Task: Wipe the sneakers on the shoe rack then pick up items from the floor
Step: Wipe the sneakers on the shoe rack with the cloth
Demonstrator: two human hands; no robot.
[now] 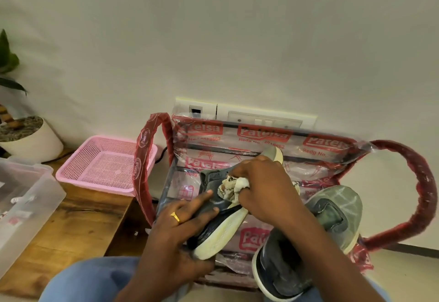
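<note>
Meanwhile left hand [180, 228] grips the sneaker [221, 235], right hand [266, 187] clutches the cloth [234, 186], pink basket [104, 166] nearby

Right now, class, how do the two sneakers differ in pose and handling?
The held sneaker is tipped on its side, gripped by the left hand and wiped with the cloth in the right hand; the other sneaker lies unheld, opening up. Both are grey with pale soles.

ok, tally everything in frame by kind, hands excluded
Sneakers: 2
Cloth: 1
Basket: 1
Bin: 1
Plant: 1
Bag: 1
Total: 7
</note>
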